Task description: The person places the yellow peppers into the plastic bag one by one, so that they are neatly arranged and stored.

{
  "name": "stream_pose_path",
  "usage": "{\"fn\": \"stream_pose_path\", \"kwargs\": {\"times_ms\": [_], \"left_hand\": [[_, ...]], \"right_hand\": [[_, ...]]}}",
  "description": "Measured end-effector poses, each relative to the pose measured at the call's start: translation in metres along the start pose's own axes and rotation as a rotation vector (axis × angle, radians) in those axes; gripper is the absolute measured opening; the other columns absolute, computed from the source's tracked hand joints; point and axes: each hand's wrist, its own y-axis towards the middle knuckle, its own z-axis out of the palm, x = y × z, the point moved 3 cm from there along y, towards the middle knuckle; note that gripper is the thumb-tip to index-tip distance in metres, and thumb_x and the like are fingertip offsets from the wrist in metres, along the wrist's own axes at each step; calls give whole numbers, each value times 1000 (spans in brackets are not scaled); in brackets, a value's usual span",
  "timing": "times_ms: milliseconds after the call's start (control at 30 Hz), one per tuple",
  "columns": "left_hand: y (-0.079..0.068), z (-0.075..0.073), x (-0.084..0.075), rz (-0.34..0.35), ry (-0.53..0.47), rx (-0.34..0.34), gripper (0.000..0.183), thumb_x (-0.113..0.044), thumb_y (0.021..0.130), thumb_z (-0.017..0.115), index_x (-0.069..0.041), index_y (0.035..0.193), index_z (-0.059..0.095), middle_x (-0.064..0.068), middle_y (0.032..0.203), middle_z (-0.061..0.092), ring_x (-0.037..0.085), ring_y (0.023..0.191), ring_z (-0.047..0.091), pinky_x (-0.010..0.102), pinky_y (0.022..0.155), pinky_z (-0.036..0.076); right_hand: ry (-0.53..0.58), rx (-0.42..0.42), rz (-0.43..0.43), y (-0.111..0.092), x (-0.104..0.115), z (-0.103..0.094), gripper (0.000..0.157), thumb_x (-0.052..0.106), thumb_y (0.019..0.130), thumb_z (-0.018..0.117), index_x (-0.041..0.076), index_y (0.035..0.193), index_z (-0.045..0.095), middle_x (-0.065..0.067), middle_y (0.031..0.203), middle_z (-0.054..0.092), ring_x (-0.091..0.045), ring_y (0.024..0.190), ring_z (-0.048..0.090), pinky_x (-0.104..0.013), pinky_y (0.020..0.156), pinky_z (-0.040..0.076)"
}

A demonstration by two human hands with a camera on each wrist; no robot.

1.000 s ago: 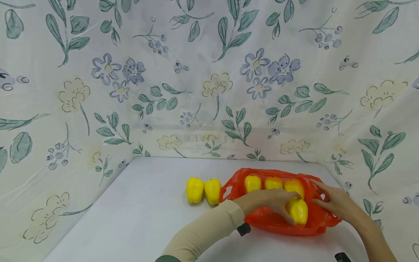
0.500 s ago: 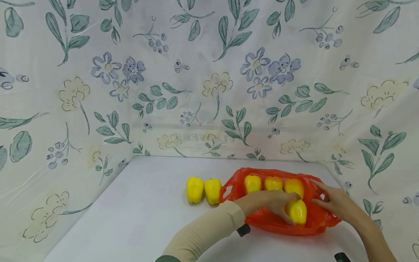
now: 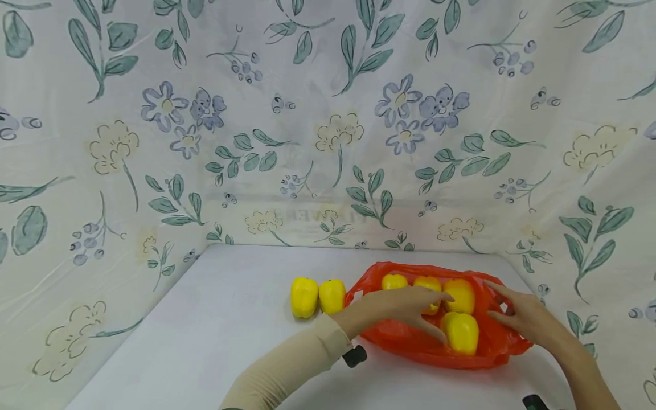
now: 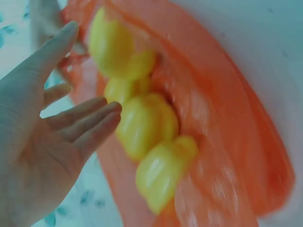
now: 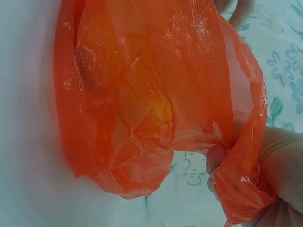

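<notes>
Thin red plastic bag (image 3: 405, 344): lay on its side at the right of the table, its wide mouth facing up and its film crinkled and partly see-through.
Four glossy yellow bell peppers (image 3: 461, 333): sat inside the bag, three in a row along the back and one nearer the front; the rightmost in the row looked orange-tinged.
Two more yellow bell peppers (image 3: 304, 297): stood side by side on the table, just left of the bag.
Person's left hand (image 3: 408, 307): reached across the bag's mouth, loose and unclenched, fingers extended and thumb apart, near the front pepper; whether the thumb tip touched it, I could not tell.
Person's right hand (image 3: 525, 313): gripped the bag's right end, a bunched handle pinched between thumb and fingers in the right wrist view.
Beige sleeve (image 3: 287, 364): covered the left forearm, with a small black block (image 3: 355, 356) beneath its cuff.
Smooth white table (image 3: 205, 341): ran back to a pale hanging cloth printed with blue and cream flowers and green leaves (image 3: 307, 114).
Faint pinkish lettering (image 3: 302, 215): showed low on that cloth, too washed out to read with certainty.
</notes>
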Motion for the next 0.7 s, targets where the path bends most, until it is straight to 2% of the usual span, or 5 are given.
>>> {"fn": "stream_pose_path", "kwargs": {"times_ms": [100, 167, 333, 533, 700], "left_hand": [[-27, -10, 14, 12, -13, -55, 77, -59, 83, 66, -36, 149, 33, -16, 144, 49, 4, 131, 44, 26, 106, 45], [-46, -16, 25, 14, -27, -97, 76, -58, 85, 66, -33, 149, 35, -12, 143, 52, 6, 129, 48, 27, 103, 48], [-93, -25, 62, -2, -109, -206, 72, -55, 86, 67, -27, 147, 41, -1, 141, 56, 14, 125, 55, 30, 97, 53], [-149, -27, 106, -91, -193, -336, 65, -51, 87, 68, -26, 144, 47, -1, 140, 56, 22, 127, 55, 43, 100, 52], [-182, -28, 131, -176, -167, -413, 62, -46, 86, 72, -28, 140, 50, -1, 142, 54, 23, 127, 53, 48, 104, 49]], "right_hand": [[-12, -1, -13, 1, -1, 0, 69, 19, 85, 74, 1, 144, 43, -6, 89, 60, -10, 66, 52, -18, 56, 53], [-19, -2, -19, 1, -2, 1, 69, 20, 85, 74, 2, 144, 43, -7, 92, 61, -10, 66, 53, -18, 56, 53], [-20, 11, 6, 1, -2, 2, 70, 23, 86, 74, 2, 145, 42, -7, 90, 62, -12, 65, 53, -18, 55, 53], [-21, 4, 16, 1, -1, 4, 68, 24, 87, 73, 4, 145, 43, -6, 87, 61, -12, 65, 54, -19, 55, 53], [-50, -25, -9, 2, -1, 2, 66, 24, 87, 73, 3, 143, 44, -5, 85, 61, -10, 63, 52, -18, 54, 52]]}}
